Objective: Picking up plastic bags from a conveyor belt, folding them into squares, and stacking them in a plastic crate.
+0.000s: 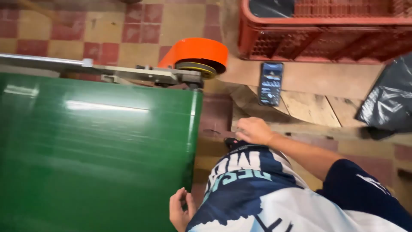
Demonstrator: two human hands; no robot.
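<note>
Conveyor belt fills the frame's left; the left hand, curled and empty, hangs beside its end. Right hand rests flat, holding nothing, at centre; loose fingers could catch in the roller.

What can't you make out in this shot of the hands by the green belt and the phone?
Head view only:
- Right hand: fingers curled down at the bench edge; whatever they touch is hidden.
- Left hand: partly hidden behind the shirt, grip unclear.
- Phone: screen too small to read.
- Red crate: cut off by the top edge.
- Green belt: blurred.
</note>
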